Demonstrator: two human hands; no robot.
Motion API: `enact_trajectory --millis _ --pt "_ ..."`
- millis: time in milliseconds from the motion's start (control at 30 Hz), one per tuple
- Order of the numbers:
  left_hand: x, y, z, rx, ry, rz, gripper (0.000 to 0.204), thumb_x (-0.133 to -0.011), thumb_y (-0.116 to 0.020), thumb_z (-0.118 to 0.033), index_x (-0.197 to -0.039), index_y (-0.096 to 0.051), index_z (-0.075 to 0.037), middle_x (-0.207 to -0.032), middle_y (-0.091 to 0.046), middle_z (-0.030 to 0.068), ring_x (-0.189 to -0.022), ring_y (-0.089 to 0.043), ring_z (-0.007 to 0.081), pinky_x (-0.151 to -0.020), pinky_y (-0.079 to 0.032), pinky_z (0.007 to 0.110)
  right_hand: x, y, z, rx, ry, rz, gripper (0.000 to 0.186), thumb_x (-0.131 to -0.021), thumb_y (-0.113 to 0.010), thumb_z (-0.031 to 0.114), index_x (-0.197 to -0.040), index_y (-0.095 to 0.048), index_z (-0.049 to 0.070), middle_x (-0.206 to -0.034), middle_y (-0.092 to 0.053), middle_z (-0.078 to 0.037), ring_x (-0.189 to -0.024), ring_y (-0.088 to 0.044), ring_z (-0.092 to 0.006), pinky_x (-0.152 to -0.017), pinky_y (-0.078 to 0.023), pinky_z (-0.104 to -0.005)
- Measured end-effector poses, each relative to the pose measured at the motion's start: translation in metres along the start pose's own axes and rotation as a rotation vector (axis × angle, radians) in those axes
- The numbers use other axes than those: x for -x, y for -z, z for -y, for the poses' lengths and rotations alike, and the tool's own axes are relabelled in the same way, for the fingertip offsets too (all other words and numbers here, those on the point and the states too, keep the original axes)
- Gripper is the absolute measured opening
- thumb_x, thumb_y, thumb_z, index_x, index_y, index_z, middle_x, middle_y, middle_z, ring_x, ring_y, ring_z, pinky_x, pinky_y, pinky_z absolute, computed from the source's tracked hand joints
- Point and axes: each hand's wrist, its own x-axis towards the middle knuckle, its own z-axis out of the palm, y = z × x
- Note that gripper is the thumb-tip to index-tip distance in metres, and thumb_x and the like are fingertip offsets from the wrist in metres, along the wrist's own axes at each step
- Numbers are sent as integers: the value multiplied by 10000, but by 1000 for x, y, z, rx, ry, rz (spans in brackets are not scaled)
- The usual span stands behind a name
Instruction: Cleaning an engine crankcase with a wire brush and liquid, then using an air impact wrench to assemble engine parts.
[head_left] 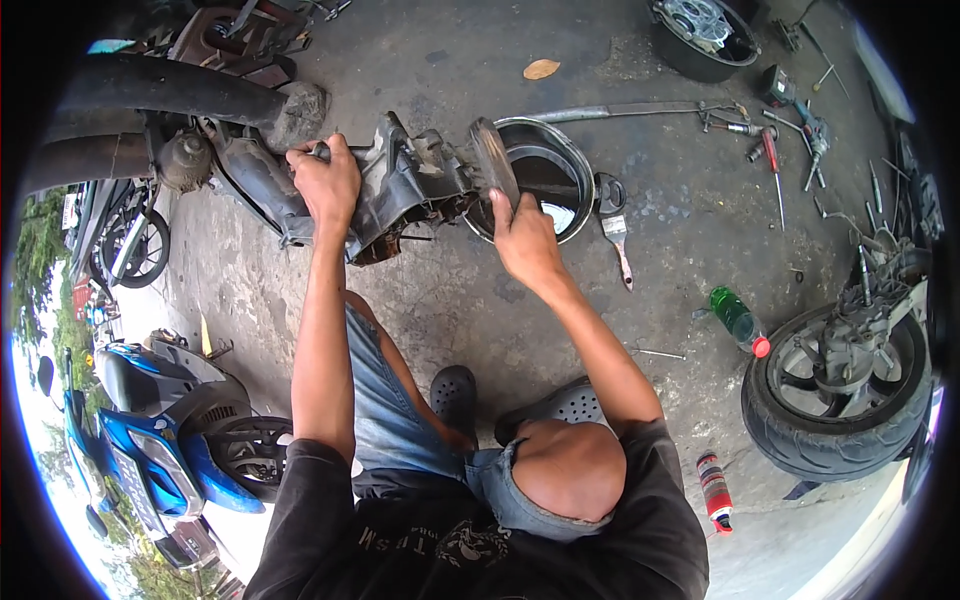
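My left hand is closed on a dirty grey metal engine casing, and a small dark end shows by its fingertips. The casing lies ahead of me, joined at its left to more of the scooter's underside. My right hand grips a flat, oblong grey-brown piece, held up close to the casing's right end; its exact kind I cannot make out. Just behind that hand stands a round basin with a pale rim and dark liquid inside. A paintbrush with a pale handle lies right of the basin.
At right lie a green bottle, a wheel with tyre, a red spray can, a red screwdriver and a power tool. A black tub of metal parts stands far right. Left is a blue scooter.
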Motion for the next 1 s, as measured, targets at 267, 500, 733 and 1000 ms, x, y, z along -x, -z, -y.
enact_trajectory --millis 267,500,733,1000 --pt "6 6 -21 -1 63 61 505 -831 -595 -337 -1106 -492 74 -977 -617 373 -985 -612 481 -890 -461 464 -27 8 2 46 16 -56 596 -980 -451 435 -958 -518 -157 -720 -604 -361 -751 -621 -522 -684 -519 -523" --pt "-2 3 -2 17 84 26 501 -833 -595 -333 -1103 -493 76 -982 -619 367 -976 -615 478 -888 -460 464 13 3 -12 87 -69 35 581 -992 -434 437 -904 -514 -132 -723 -596 -359 -773 -615 -518 -699 -491 -530" --pt "-1 4 5 45 99 6 487 -837 -622 -334 -1068 -512 80 -969 -623 350 -963 -617 461 -869 -464 449 -9 -11 -18 120 18 -8 600 -982 -437 455 -982 -493 -143 -716 -600 -367 -743 -623 -521 -669 -515 -529" --pt "-4 8 4 56 106 31 482 -831 -606 -302 -1080 -495 95 -946 -618 368 -946 -621 480 -869 -469 462 1 5 25 121 154 76 548 -988 -459 432 -912 -533 -105 -662 -583 -339 -698 -617 -508 -611 -488 -521"
